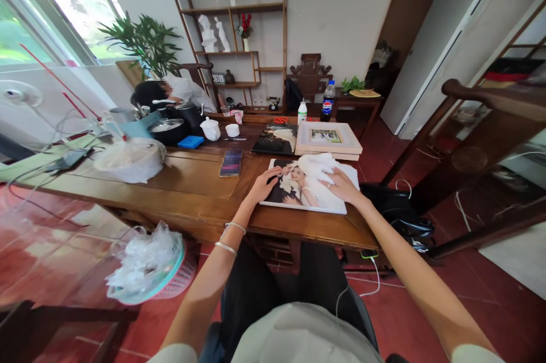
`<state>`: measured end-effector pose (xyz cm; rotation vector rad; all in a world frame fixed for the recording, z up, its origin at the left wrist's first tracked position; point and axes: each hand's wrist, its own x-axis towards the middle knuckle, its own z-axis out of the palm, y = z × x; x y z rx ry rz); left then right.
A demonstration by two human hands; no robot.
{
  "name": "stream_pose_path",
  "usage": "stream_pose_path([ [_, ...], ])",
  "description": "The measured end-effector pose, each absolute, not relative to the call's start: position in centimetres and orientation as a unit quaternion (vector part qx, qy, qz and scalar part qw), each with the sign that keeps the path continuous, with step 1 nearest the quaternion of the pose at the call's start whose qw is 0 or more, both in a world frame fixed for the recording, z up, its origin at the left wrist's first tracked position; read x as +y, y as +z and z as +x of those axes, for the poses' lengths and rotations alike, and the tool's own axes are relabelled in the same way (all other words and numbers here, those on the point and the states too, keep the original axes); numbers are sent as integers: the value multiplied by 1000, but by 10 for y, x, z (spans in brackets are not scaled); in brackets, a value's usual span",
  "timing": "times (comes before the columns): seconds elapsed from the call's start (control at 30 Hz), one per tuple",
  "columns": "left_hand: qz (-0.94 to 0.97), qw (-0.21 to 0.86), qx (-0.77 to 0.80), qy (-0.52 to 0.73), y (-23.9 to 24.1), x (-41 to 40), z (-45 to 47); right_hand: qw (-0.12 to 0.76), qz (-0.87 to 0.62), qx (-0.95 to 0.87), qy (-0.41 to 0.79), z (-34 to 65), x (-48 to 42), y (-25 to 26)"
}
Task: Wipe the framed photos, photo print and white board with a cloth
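Observation:
A wedding photo panel (pixel 296 186) lies flat near the front edge of the wooden table. My left hand (pixel 265 184) rests on the panel's left side, fingers stretched out and holding nothing. On the right part of the picture, my right hand (pixel 343 185) presses a crumpled white cloth (pixel 314 165) against the surface. The cloth covers part of the print's upper area. Just behind lie a dark photo panel (pixel 275 140) and a pale picture frame (pixel 356 144) with a small photo in it.
A phone (pixel 231 163), blue box (pixel 190 141), white lidded pot (pixel 210 129) and dark cooking pot (pixel 167 132) stand leftward on the table (pixel 200 172). Red scissors (pixel 280 120), a white bottle (pixel 302 113) and a cola bottle (pixel 328 102) are behind. Someone (pixel 187 93) leans at the far side.

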<state>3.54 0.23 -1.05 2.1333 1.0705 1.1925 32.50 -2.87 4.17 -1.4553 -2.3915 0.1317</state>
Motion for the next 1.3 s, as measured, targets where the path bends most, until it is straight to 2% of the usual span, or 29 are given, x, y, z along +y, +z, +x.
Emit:
stream_pose_path([
  [0.2, 772, 237, 385, 448, -13, 2, 36, 163, -450, -878, 28, 301, -77, 44],
  [0.37, 771, 244, 379, 449, -14, 2, 34, 122, -305, -938, 108, 304, -134, 55],
  [0.5, 773, 244, 376, 449, -14, 3, 33, 106, -373, -910, 148, 324, -113, 53],
  [0.6, 769, 249, 386, 445, -14, 3, 34, 129, -480, -861, 107, 331, -71, 46],
  [0.7, 766, 246, 395, 443, -14, 4, 35, 164, -520, -836, 63, 321, -33, 44],
  [0.87, 768, 244, 395, 440, -14, 3, 35, 193, -506, -840, 32, 285, -25, 44],
  [1.13, 776, 239, 391, 434, -13, 3, 35, 150, -318, -933, 76, 294, -105, 51],
  [1.3, 774, 242, 398, 428, -10, 2, 35, 157, -427, -887, 82, 321, -66, 46],
])
